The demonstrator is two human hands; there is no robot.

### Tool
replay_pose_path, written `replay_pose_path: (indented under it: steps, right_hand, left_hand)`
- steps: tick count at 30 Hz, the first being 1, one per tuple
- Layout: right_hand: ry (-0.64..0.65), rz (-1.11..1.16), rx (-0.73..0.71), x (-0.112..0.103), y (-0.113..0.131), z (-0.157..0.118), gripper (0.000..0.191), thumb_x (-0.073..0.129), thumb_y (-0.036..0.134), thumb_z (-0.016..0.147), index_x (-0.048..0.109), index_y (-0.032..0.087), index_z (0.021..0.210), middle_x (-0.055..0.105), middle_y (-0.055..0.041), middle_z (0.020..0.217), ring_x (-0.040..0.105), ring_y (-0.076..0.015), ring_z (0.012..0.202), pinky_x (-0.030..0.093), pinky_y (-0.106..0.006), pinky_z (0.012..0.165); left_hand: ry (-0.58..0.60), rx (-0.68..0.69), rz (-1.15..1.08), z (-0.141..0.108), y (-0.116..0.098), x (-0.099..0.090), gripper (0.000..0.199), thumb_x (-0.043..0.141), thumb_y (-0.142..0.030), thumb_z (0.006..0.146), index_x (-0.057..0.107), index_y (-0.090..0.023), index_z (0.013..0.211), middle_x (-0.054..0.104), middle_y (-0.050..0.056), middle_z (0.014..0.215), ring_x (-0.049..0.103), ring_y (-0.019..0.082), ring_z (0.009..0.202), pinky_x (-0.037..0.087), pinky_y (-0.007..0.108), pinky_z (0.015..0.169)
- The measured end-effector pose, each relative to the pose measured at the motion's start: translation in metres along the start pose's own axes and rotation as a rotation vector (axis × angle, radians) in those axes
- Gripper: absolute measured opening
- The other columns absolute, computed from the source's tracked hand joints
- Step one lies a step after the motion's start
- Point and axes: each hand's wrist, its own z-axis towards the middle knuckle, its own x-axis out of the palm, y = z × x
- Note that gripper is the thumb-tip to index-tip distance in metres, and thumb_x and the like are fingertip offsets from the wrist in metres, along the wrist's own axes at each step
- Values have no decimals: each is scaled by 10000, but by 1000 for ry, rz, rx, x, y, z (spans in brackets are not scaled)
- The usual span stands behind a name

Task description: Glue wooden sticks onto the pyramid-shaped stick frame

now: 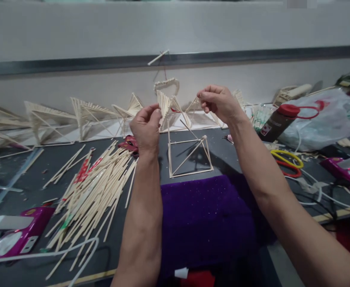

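My left hand (146, 125) is raised above the table, thumb and fingers pinched together; whatever is between them, if anything, is too small to make out. My right hand (217, 101) is up on the other side, its fingertips also closed in a pinch with no visible object. Below and between the two hands stands a small open frame of thin wooden sticks (191, 174), with a square base and slanting sticks meeting at its right corner. Beside my left forearm lies a loose pile of wooden sticks (97, 199). A purple cloth (205, 219) lies in front of the frame.
Fan-shaped stick structures (88, 111) line the wall. A dark bottle with a red lid (278, 123), a plastic bag (321, 119) and yellow scissors handles (287, 157) are at right. Magenta devices with cables sit left (22, 233) and right (347, 171).
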Motion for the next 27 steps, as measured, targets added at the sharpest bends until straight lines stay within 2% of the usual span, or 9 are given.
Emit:
replay_pose_path:
  steps: [2,5,9,15,19,21,24,27]
  right_hand:
    - [31,0,-10,2,17,-7,284,667,462,785,599,190,830,578,3,726,559,-87,642,433,-204,533]
    - [97,-14,-25,9,42,-19,328,644,515,808,607,191,844,601,-6,765,602,-95,702,472,-202,580]
    - [238,-67,-43,12,71,-37,314,649,476,829,635,168,890,627,-24,817,632,-120,780,511,-224,668]
    - [410,-72,-204,-15,95,-62,367,743,411,752,689,140,994,686,-33,953,645,-147,906,525,-239,782]
    - [486,-35,-161,-32,101,-84,370,735,343,758,692,139,1064,706,-29,993,661,-129,888,537,-230,784]
    - [498,-55,-136,-34,105,-94,382,743,327,754,692,141,1084,701,-38,1022,663,-136,903,542,-230,796]
    - [499,-74,-126,-32,111,-106,409,755,396,740,696,140,1054,700,-54,1016,666,-156,918,552,-244,785]
    - [418,-72,-125,-38,103,-111,438,763,453,710,695,160,1027,697,-54,1033,668,-169,944,555,-235,743]
  left_hand:
    - [115,-61,-67,-10,-21,4,244,711,-336,766,712,-203,970,723,36,974,676,134,735,515,220,563]
    - [335,-163,-180,-26,-45,14,360,761,-323,735,698,-223,1075,705,68,1110,693,151,736,511,235,528]
    - [510,-184,-230,-43,-63,26,377,763,-327,750,701,-224,1107,734,74,1041,707,184,792,528,246,554]
    - [623,-178,-180,-61,-75,37,261,758,-343,761,731,-183,965,733,47,790,686,152,673,529,235,546]
    - [642,-90,-123,-72,-78,45,311,727,-474,779,700,-164,781,703,40,685,628,108,541,490,206,472]
    - [673,-38,-75,-74,-81,45,332,732,-494,769,689,-166,741,698,38,670,619,105,525,483,205,463]
    - [686,53,6,-76,-86,43,287,722,-449,791,684,-176,710,674,14,617,596,98,502,464,203,459]
    - [676,159,93,-78,-93,40,231,697,-324,811,656,-182,634,618,-21,533,547,84,476,423,195,454]
